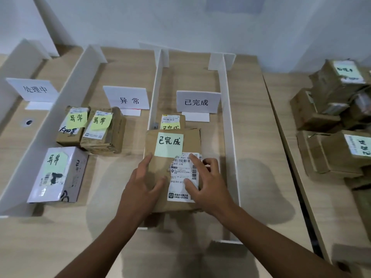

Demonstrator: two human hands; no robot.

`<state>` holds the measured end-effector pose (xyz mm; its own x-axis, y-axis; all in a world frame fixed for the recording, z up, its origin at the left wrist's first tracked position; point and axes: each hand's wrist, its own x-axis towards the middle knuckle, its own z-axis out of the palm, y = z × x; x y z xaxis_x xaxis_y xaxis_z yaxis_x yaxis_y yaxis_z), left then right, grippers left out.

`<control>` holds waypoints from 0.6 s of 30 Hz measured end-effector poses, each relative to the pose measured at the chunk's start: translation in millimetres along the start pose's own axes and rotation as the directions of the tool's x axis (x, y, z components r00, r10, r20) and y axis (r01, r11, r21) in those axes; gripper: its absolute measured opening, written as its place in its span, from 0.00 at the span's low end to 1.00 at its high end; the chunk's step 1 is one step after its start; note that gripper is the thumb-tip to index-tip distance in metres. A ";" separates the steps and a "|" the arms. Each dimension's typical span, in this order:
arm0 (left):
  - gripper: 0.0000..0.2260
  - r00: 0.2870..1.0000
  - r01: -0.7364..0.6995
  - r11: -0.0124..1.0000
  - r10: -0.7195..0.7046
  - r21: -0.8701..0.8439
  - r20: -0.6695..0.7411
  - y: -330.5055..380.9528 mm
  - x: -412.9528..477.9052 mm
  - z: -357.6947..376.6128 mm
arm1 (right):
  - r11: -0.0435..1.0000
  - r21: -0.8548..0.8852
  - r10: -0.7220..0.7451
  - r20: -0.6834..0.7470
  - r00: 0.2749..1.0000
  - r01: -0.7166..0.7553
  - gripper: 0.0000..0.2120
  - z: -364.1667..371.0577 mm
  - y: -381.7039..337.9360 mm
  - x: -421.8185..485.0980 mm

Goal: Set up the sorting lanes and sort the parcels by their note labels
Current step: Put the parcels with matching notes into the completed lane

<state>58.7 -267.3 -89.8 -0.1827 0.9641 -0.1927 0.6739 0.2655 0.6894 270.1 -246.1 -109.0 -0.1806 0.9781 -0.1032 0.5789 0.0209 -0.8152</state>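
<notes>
Both hands rest flat on a brown parcel (172, 167) in the right-hand lane.
At 9 o'clock, three parcels (80, 141) noted 异常 lie behind sign (128, 98) 异常. Left hand (143, 182) and right hand (204, 180), fingers spread, press the parcel; its green note (169, 145) reads 已完成, matching sign (197, 102) at 12 o'clock.

Three sign cards stand across the middle of the frame: one (35, 89) at left, one (128, 99) centre-left, one (197, 102) centre. Four white dividers, from the one (15, 63) at far left to the one (228, 125) right of centre. Five sorted parcels: three at centre-left, the white one (58, 174) lowest, and two in the centre, the big one (172, 157) nearest. Two hands, left (143, 177) and right (204, 180). Upper right, a pile of parcels (337, 121), too jumbled to count.
</notes>
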 end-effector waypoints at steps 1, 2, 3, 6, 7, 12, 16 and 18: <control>0.33 1.000 -0.023 0.999 0.024 0.049 -0.019 5.4 -1.6 -4.3 | 0.999 -0.036 -0.010 -0.006 1.000 0.010 0.32 -7.9 -3.8 -0.3; 0.33 0.997 -0.056 0.995 0.061 0.087 -0.053 11.6 -3.1 -10.8 | 0.996 -0.081 -0.025 -0.025 0.999 0.023 0.33 -18.1 -8.1 -0.3; 0.32 0.989 -0.114 0.989 0.122 0.094 -0.089 21.6 -3.0 -16.9 | 0.992 -0.119 -0.053 -0.069 0.996 0.044 0.33 -33.9 -11.5 -2.5; 0.31 0.914 -0.381 0.921 0.389 0.085 -0.115 66.8 -2.5 -14.8 | 0.977 -0.195 -0.132 -0.223 0.966 0.089 0.33 -98.1 -8.4 -28.4; 0.30 0.884 -0.453 0.887 0.459 0.087 -0.082 83.9 -4.7 -6.1 | 0.974 -0.213 -0.132 -0.258 0.957 0.077 0.32 -120.0 -1.6 -41.6; 0.35 0.753 -0.644 0.765 0.629 0.019 0.193 170.1 -59.4 78.6 | 0.937 -0.312 0.028 -0.389 0.921 -0.160 0.30 -210.3 50.3 -161.7; 0.34 0.639 -0.731 0.679 0.716 -0.067 0.282 212.6 -136.3 159.9 | 0.898 -0.338 0.109 -0.448 0.887 -0.281 0.29 -251.5 93.4 -285.2; 0.34 0.606 -0.738 0.663 0.732 -0.123 0.312 225.3 -175.0 195.7 | 0.894 -0.332 0.129 -0.454 0.882 -0.302 0.29 -268.8 116.6 -339.2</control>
<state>382.6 -376.9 -37.4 0.6061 0.7770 0.1697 0.4941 -0.5351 0.6852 612.6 -519.9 -15.9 0.2762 0.9591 0.0623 0.8360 -0.2078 -0.5079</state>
